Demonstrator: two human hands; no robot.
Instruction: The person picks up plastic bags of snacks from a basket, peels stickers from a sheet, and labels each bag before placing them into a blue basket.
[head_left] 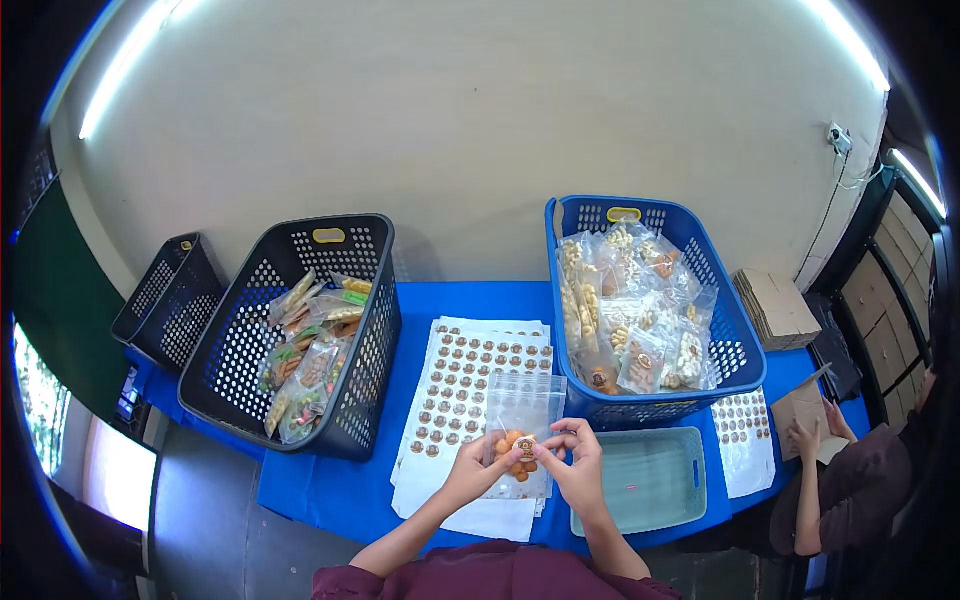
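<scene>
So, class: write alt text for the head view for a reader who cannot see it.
Left hand and right hand hold a clear snack bag above sticker sheets on a blue table, between a black basket and a blue basket.

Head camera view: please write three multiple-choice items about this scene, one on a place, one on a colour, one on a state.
1. Where does the blue plastic basket of snack bags stand?
A. right of the sticker sheets
B. on the floor
C. inside the black basket

2. What colour is the table cover?
A. red
B. blue
C. white

3. What is the state of the clear plastic bag with orange snacks?
A. lying in the pale green tray
B. held by both hands
C. hanging on the wall

Answers: 1 A, it stands right of the white sticker sheets; 2 B, the cloth shows blue; 3 B, the left hand and right hand pinch it.
</scene>
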